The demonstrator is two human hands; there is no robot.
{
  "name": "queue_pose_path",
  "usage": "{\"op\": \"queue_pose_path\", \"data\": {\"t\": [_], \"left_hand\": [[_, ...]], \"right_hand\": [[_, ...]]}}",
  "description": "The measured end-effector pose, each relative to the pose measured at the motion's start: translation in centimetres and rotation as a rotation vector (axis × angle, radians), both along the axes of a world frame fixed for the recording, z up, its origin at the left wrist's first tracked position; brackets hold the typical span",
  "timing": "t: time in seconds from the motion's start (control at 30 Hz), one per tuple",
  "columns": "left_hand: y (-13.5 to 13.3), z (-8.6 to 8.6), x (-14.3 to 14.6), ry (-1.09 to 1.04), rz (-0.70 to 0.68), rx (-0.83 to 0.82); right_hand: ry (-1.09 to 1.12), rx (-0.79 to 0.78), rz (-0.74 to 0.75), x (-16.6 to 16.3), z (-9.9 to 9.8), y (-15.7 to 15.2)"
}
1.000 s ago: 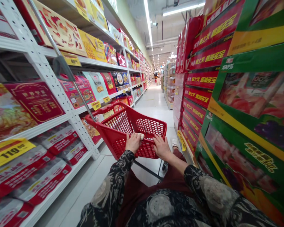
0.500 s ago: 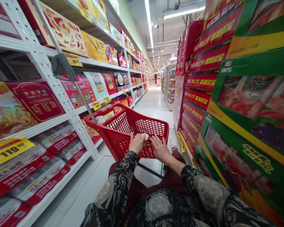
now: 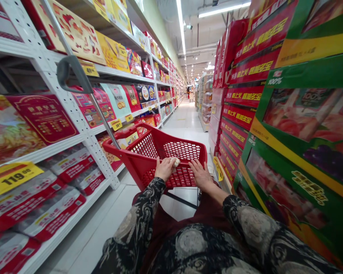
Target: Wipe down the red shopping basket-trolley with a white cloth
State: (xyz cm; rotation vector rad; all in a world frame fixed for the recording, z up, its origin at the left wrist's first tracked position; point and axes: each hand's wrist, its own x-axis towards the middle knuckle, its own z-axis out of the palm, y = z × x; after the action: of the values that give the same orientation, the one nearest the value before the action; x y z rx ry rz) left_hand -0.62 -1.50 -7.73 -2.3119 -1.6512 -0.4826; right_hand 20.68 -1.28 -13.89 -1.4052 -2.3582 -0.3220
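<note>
A red plastic shopping basket (image 3: 143,152) on wheels stands in the aisle in front of me, its long grey-gripped pull handle (image 3: 71,74) slanting up to the left. My left hand (image 3: 163,169) grips the basket's near rim, with a small whitish wad (image 3: 175,162) pressed under its fingers. My right hand (image 3: 200,174) rests on the same rim just to the right, fingers curled over the edge. Both arms wear dark patterned sleeves.
White shelving (image 3: 82,139) on the left carries red and yellow gift boxes with yellow price tags (image 3: 10,177). A tall stack of red and green cartons (image 3: 288,114) stands close on the right. The pale tiled aisle (image 3: 185,121) runs straight ahead between them.
The basket and both hands have shifted a little to the right and forward along the aisle. The pull handle now appears higher and further left.
</note>
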Motion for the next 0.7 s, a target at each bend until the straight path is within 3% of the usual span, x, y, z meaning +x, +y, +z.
{"op": "queue_pose_path", "data": {"t": [0.17,0.3,0.6,0.7], "left_hand": [[0.6,-0.2,-1.5,0.013,0.015,0.001],[0.8,0.3,-3.5,0.028,0.041,0.027],[0.2,4.9,-12.7,0.074,0.276,0.074],[0.0,5.6,-13.5,0.028,0.336,0.073]], "right_hand": [[0.100,-0.035,-0.120,-0.7,1.0,0.5],[0.109,-0.056,-0.074,-2.8,1.9,1.0],[0.076,-0.036,-0.077,-2.5,1.0,1.2],[0.066,-0.028,-0.091,-2.6,0.8,1.1]]}}
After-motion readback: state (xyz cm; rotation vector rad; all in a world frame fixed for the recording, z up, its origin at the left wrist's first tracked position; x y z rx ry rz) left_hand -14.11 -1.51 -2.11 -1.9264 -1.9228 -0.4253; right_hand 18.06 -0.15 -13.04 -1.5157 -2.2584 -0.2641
